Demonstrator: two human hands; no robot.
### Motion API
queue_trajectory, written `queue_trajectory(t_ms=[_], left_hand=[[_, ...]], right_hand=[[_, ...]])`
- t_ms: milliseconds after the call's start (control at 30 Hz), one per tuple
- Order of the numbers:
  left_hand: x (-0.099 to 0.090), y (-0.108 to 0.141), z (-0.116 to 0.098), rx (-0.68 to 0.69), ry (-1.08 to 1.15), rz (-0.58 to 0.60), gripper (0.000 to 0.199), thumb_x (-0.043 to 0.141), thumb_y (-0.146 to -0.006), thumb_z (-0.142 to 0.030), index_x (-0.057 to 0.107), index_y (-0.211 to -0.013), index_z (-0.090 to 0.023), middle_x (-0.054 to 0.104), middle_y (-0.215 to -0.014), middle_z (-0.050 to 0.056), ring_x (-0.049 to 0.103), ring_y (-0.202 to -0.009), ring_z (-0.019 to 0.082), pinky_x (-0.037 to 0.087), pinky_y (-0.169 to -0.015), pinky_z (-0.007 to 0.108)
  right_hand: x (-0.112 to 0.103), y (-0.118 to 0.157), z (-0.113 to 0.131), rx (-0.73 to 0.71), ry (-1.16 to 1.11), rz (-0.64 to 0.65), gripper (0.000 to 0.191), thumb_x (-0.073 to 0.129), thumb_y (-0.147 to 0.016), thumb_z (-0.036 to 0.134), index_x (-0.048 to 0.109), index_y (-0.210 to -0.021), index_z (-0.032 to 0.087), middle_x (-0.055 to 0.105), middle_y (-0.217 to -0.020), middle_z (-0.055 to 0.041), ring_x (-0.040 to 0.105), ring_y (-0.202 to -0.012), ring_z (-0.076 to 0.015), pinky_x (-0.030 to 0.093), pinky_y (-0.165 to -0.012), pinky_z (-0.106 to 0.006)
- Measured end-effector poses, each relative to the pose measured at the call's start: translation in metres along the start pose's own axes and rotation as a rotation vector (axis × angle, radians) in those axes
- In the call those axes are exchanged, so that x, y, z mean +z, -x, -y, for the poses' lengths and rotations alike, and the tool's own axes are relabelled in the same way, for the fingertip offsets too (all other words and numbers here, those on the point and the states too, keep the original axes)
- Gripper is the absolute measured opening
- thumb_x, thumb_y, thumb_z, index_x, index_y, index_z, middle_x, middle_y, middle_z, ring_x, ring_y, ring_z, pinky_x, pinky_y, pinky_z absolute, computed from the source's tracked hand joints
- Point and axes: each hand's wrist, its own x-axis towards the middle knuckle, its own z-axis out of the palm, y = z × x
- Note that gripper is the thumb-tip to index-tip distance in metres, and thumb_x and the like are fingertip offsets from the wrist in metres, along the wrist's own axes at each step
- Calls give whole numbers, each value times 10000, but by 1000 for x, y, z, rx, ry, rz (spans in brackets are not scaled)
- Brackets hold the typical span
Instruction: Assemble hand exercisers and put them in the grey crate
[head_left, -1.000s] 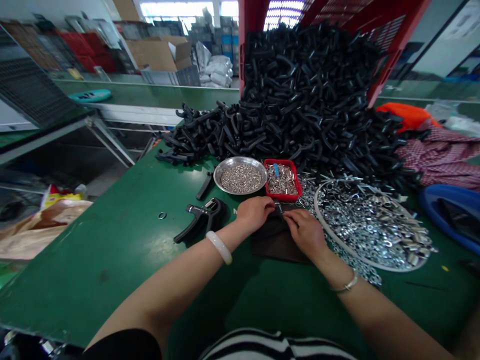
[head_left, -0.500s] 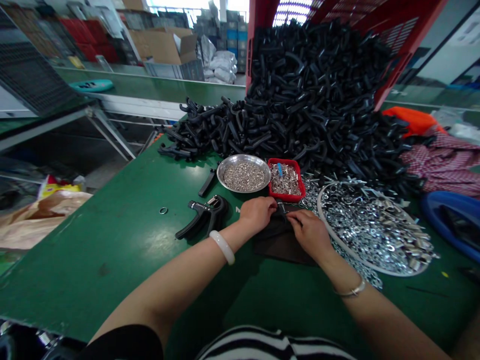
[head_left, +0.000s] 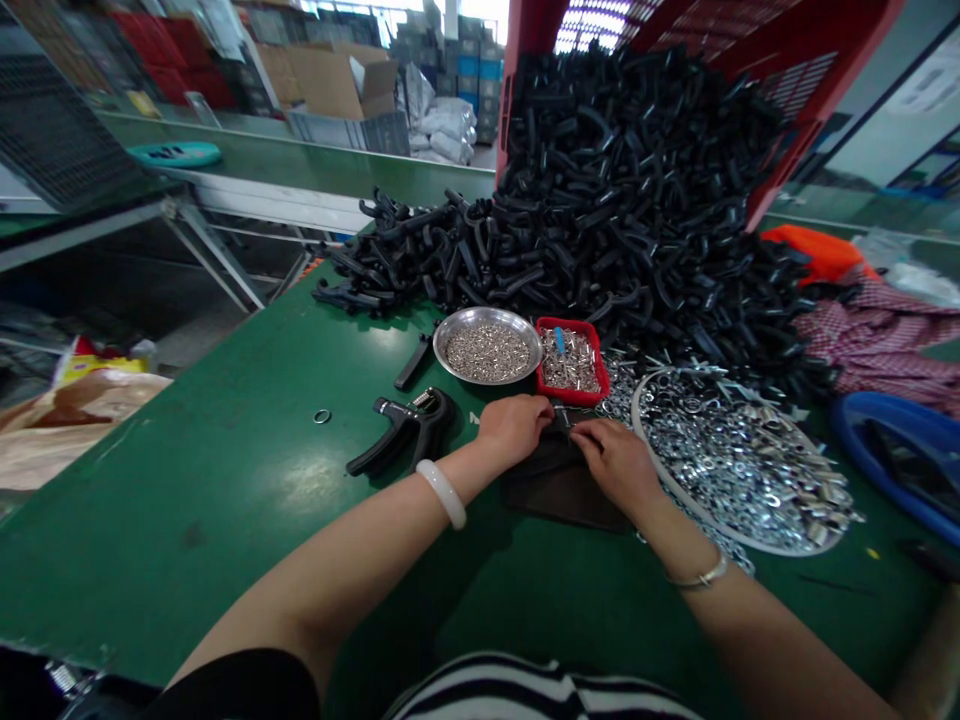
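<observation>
Over a dark flat pad (head_left: 566,496) on the green table, both hands meet at a small black part (head_left: 556,424) with a shiny metal piece on it. My left hand (head_left: 516,430) is closed around the black part, mostly hiding it. My right hand (head_left: 615,458) pinches at its right side, on a small, thin metal piece too small to name. Left of my hands lies a black hand gripper (head_left: 409,428) with a spring at its top. Behind them stand a round metal dish (head_left: 487,379) of small metal bits and a red tray (head_left: 571,397) of metal pins.
A big heap of black handles (head_left: 600,215) spills from a red crate (head_left: 817,125) at the back. A white-rimmed round tray (head_left: 701,520) of metal parts lies right, near a blue tray (head_left: 892,495). On the left are a metal ring (head_left: 322,416) and a single black handle (head_left: 414,362).
The view has shifted slightly. Both hands stay at the black part with almost the same grip; the things on the table have not moved.
</observation>
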Motion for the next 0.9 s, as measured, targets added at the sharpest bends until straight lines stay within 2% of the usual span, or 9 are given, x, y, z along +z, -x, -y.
queue_trajectory(t_ms=[167,300,600,800,900], left_hand=[[1,0,1,12,-17,-16,177,487,-824,-310,624,-932,-282,643,-962,-10,587,-825,163,410,-652,254],[-1,0,1,22,-17,-13,174,490,-818,-306,625,-925,-280,645,-959,-11,590,-820,165,407,-633,252],[-1,-1,0,0,-6,3,178,492,-819,-320,626,-929,-280,648,-958,-9,592,-838,171,417,-658,258],[-3,-2,-1,-7,-14,27,187,487,-821,-322,622,-944,-279,649,-980,-18,586,-864,161,420,-682,247],[-4,-2,-1,-21,-17,30,183,494,-814,-322,625,-936,-285,651,-968,-18,588,-859,170,426,-676,255]], right_hand=[[3,3,0,9,0,-38,163,451,-839,213,604,-806,170,638,-804,-79,569,-779,-209,449,-725,-336],[2,4,0,5,-43,-18,157,453,-829,208,607,-819,179,636,-814,-76,571,-785,-205,452,-726,-337],[-12,-12,2,78,-33,203,94,543,-786,222,620,-805,172,635,-799,-46,578,-762,-174,434,-712,-286],[-21,-31,15,90,168,400,110,504,-795,210,601,-784,158,633,-794,-67,571,-729,-174,386,-658,-264],[-22,-36,17,59,216,436,124,465,-788,180,582,-769,143,621,-776,-85,559,-703,-177,363,-629,-269]])
